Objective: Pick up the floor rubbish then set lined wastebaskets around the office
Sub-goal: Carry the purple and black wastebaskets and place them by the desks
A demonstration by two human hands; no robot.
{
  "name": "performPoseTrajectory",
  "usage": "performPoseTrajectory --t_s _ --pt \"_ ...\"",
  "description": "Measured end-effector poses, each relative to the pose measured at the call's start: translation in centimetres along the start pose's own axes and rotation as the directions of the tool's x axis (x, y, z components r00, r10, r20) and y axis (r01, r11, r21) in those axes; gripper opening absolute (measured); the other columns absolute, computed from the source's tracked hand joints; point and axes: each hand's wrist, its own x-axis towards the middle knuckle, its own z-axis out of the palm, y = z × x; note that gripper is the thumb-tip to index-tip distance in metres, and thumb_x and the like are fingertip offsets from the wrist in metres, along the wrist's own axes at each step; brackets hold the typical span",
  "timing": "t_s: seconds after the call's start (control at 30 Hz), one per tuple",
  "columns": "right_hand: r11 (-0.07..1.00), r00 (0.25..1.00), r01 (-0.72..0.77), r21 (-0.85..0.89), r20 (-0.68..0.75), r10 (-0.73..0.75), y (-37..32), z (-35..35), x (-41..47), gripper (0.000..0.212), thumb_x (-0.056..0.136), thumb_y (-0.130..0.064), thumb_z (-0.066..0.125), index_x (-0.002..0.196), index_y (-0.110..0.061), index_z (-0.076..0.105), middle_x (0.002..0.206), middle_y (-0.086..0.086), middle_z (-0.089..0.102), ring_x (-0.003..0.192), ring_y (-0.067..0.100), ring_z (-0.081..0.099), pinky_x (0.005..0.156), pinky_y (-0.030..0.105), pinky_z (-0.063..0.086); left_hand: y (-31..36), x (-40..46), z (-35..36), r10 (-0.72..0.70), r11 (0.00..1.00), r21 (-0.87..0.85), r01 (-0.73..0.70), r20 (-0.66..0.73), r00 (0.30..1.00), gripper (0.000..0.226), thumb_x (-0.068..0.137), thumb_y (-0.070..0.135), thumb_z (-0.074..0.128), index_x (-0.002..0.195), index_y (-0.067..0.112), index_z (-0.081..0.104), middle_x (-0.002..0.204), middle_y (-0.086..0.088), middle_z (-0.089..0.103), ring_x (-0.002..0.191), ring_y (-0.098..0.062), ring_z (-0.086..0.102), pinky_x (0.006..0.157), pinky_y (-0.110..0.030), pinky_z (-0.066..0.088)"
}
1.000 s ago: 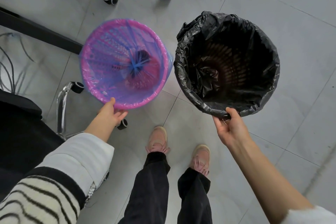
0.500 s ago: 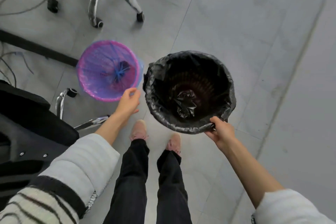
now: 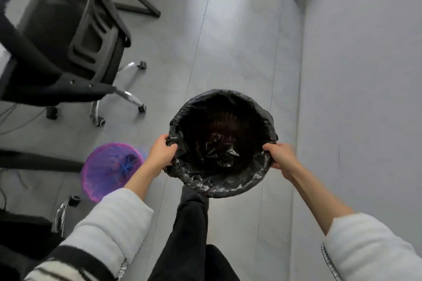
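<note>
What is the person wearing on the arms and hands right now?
Both hands, left hand and right hand, are bare, with no gloves. The sleeves are pale, ribbed knit, pushed up the forearms. The left sleeve turns to black-and-cream stripes higher up; the right sleeve shows plain.

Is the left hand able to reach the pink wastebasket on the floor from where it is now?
Probably yes, but not at once. The left hand grips the rim of the black-lined wastebasket and would have to let go first. The pink wastebasket stands just beside that forearm, with nothing between.

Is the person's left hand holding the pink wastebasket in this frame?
No. The left hand grips the black-lined wastebasket opposite the right hand, while the pink wastebasket sits apart on the floor.
</note>
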Motion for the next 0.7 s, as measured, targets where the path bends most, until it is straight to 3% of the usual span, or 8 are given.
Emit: performPoseTrajectory --t_s 0.1,0.17,0.23,0.33,0.43,0.5,0.57,0.7 --pt "0.997 0.999 0.052 -0.051 0.007 -0.051 -7.1 -1.7 2.8 0.014 0.086 -0.009 0.054 0.074 -0.015 0.058 0.076 0.007 0.06 0.068 0.018 0.058 0.059 0.026 0.05 7.1 3.1 -0.6 -0.002 0.996 -0.084 0.004 0.023 1.0 0.034 0.089 0.008 0.048 0.123 0.013 0.049 0.103 -0.01 0.055 0.086 -0.025 0.054 0.054 -0.029 0.049" --pt "0.995 0.996 0.078 -0.061 0.036 -0.076 -12.7 -2.6 4.9 0.006 0.087 -0.012 0.056 0.086 -0.014 0.062 0.081 0.006 0.064 0.074 0.02 0.062 0.061 0.027 0.052 12.6 5.7 -1.4 -0.004 0.993 -0.122 0.007 0.031 1.0 0.029 0.089 0.008 0.049 0.116 0.017 0.05 0.103 -0.009 0.056 0.088 -0.026 0.056 0.064 -0.036 0.054" --pt "0.994 0.993 0.096 -0.058 0.07 -0.092 -18.1 -3.4 6.6 0.012 0.089 -0.017 0.058 0.1 -0.012 0.061 0.086 0.006 0.066 0.082 0.022 0.063 0.066 0.029 0.054 17.9 8.3 -2.2 0.0 0.993 -0.121 0.005 0.044 0.999 0.024 0.089 0.008 0.048 0.11 0.021 0.048 0.102 -0.01 0.056 0.09 -0.027 0.057 0.078 -0.043 0.056" --pt "0.99 0.986 0.132 -0.055 0.111 -0.126 -25.1 -4.4 9.1 0.022 0.093 -0.025 0.054 0.11 -0.012 0.058 0.1 0.009 0.066 0.094 0.025 0.063 0.078 0.034 0.052 24.8 11.7 -3.3 0.014 0.992 -0.125 -0.009 0.038 0.999 0.024 0.089 0.007 0.047 0.112 0.016 0.049 0.099 -0.01 0.056 0.093 -0.028 0.058 0.083 -0.047 0.056" --pt "0.982 0.98 0.177 -0.059 0.103 -0.17 -32.2 -5.7 12.2 0.024 0.094 -0.029 0.052 0.108 -0.012 0.059 0.1 0.007 0.065 0.09 0.022 0.063 0.079 0.034 0.052 32.4 15.1 -3.8 0.054 0.992 -0.119 -0.05 0.034 0.998 0.029 0.09 0.005 0.045 0.119 0.012 0.047 0.089 -0.005 0.054 0.089 -0.026 0.056 0.07 -0.04 0.057" --pt "0.98 0.977 0.195 -0.034 0.088 -0.192 -37.3 -6.7 14.9 0.023 0.093 -0.029 0.051 0.105 -0.012 0.061 0.097 0.006 0.067 0.083 0.018 0.064 0.07 0.03 0.052 38.1 17.6 -3.9 0.084 0.987 -0.139 -0.079 0.031 0.996 0.032 0.092 0.004 0.043 0.122 0.012 0.046 0.086 -0.004 0.053 0.085 -0.024 0.053 0.057 -0.03 0.05" --pt "0.979 0.976 0.202 -0.009 0.085 -0.201 -42.5 -7.6 17.9 0.021 0.092 -0.028 0.052 0.102 -0.012 0.061 0.097 0.007 0.067 0.081 0.018 0.063 0.066 0.028 0.051 43.4 20.6 -3.9 0.11 0.981 -0.161 -0.105 0.027 0.994 0.034 0.092 0.004 0.044 0.126 0.01 0.046 0.096 -0.008 0.053 0.086 -0.025 0.053 0.055 -0.027 0.047" --pt "0.979 0.975 0.199 0.039 0.093 -0.202 -54.0 -9.2 25.9 0.017 0.093 -0.027 0.052 0.098 -0.013 0.06 0.091 0.003 0.066 0.081 0.017 0.061 0.074 0.032 0.048 54.6 28.2 -3.3 0.121 0.977 -0.176 -0.118 0.005 0.993 0.034 0.092 0.004 0.045 0.126 0.008 0.047 0.102 -0.011 0.054 0.086 -0.026 0.055 0.058 -0.03 0.051"
